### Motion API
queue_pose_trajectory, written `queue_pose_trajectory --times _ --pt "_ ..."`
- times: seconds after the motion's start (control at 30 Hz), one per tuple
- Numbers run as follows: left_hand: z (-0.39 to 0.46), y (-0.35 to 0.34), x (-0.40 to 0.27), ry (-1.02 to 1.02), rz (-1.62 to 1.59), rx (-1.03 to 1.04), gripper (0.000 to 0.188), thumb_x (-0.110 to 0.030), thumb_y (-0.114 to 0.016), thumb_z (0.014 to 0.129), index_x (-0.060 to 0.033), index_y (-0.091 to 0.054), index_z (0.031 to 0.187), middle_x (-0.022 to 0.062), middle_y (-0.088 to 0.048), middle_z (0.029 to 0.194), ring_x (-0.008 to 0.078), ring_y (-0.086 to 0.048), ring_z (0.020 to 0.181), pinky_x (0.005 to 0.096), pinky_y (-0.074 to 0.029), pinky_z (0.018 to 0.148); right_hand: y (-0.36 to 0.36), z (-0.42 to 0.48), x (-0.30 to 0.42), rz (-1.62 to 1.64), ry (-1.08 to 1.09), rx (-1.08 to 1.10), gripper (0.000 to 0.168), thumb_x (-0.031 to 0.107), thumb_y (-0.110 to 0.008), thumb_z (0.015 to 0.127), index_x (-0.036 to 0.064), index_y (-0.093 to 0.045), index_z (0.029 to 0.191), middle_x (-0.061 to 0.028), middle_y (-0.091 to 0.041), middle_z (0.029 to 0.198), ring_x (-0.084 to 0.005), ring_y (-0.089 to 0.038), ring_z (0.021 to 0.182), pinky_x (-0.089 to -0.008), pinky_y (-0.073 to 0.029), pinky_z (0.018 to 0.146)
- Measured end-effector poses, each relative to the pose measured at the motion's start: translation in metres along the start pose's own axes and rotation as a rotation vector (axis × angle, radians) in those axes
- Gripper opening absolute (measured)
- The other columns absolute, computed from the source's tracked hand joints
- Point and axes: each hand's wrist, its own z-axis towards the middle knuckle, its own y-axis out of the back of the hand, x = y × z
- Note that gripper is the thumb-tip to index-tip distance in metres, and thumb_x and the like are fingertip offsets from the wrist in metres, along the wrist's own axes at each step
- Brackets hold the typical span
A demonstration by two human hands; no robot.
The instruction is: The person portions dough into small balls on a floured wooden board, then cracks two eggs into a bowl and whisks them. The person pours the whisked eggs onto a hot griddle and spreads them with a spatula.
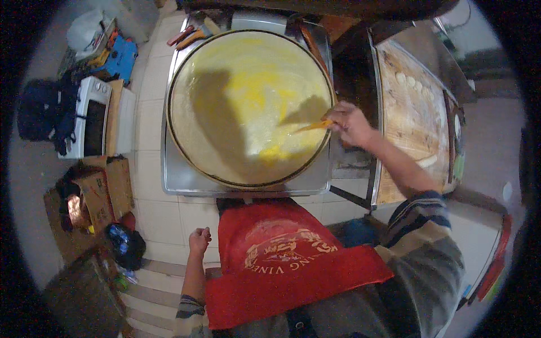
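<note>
A large round griddle [170,126] with a dark rim rests on a metal stand [186,181] in front of me. Spread over its surface is a pale sheet of batter or dough [258,50], streaked with bright yellow that looks like egg. My right hand [347,123] is at the griddle's right edge and grips a thin orange tool [315,126]. The tool points left over the yellow streaks; blur hides its exact kind and whether its tip touches. Down by my left side, my left hand [200,239] is loosely closed, with nothing visible in it.
Wood- and red-handled tools [190,38] lie at the stand's back left corner. To the right is a floured wooden board [405,114] with several small dough rounds [412,82]. A white countertop oven [95,118] and cardboard boxes [99,190] stand left, across the tiled floor [152,169].
</note>
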Motion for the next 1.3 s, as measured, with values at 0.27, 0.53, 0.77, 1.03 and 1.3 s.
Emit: queue_pose_trajectory --times 0.27,0.53,0.77,1.03,1.3 --pt "-0.023 -0.042 0.094 0.036 -0.181 -0.094 0.029 -0.026 -0.062 0.087 0.0028 -0.061 0.083 0.0073 -0.063 0.07 0.014 -0.06 0.059 0.029 -0.049 0.054 -0.086 0.068 -0.038 -0.616 0.446 0.841 0.024 0.016 -0.065 0.065 0.01 -0.065 0.088 -0.0062 -0.063 0.089 -0.0283 -0.061 0.09 -0.0424 -0.048 0.077" --pt "-0.039 -0.052 0.128 0.059 -0.226 -0.16 0.029 -0.034 -0.067 0.084 -0.0053 -0.062 0.082 0.006 -0.063 0.067 0.0154 -0.06 0.055 0.0286 -0.044 0.045 -0.14 0.185 0.107 -0.325 0.729 0.737 0.025 0.01 -0.066 0.068 0.01 -0.065 0.092 -0.01 -0.064 0.09 -0.0322 -0.062 0.089 -0.0425 -0.05 0.076" --pt "-0.04 -0.045 0.12 0.086 -0.299 -0.161 0.033 -0.029 -0.061 0.087 0.003 -0.061 0.08 0.0084 -0.063 0.069 0.0153 -0.061 0.059 0.0282 -0.05 0.054 -0.092 0.219 0.127 -0.128 0.528 0.578 0.02 0.01 -0.063 0.073 0.012 -0.066 0.093 -0.0113 -0.063 0.087 -0.0333 -0.061 0.086 -0.0457 -0.049 0.072" --pt "-0.035 -0.024 0.088 0.047 -0.254 -0.143 0.032 -0.03 -0.061 0.088 0.0014 -0.061 0.082 0.0088 -0.064 0.072 0.0145 -0.063 0.061 0.0288 -0.049 0.052 -0.086 0.168 0.112 -0.2 0.544 1.0 0.015 0.013 -0.062 0.076 0.011 -0.066 0.091 -0.0127 -0.063 0.08 -0.0345 -0.062 0.084 -0.0465 -0.05 0.069" --pt "-0.035 -0.004 0.056 0.103 -0.274 -0.107 0.029 -0.03 -0.061 0.088 -0.0006 -0.061 0.085 0.0066 -0.063 0.071 0.0137 -0.061 0.06 0.0265 -0.046 0.052 -0.122 0.269 0.132 0.144 0.446 0.49 0.015 0.012 -0.064 0.076 0.008 -0.065 0.091 -0.0144 -0.064 0.081 -0.0337 -0.062 0.079 -0.0417 -0.049 0.07"
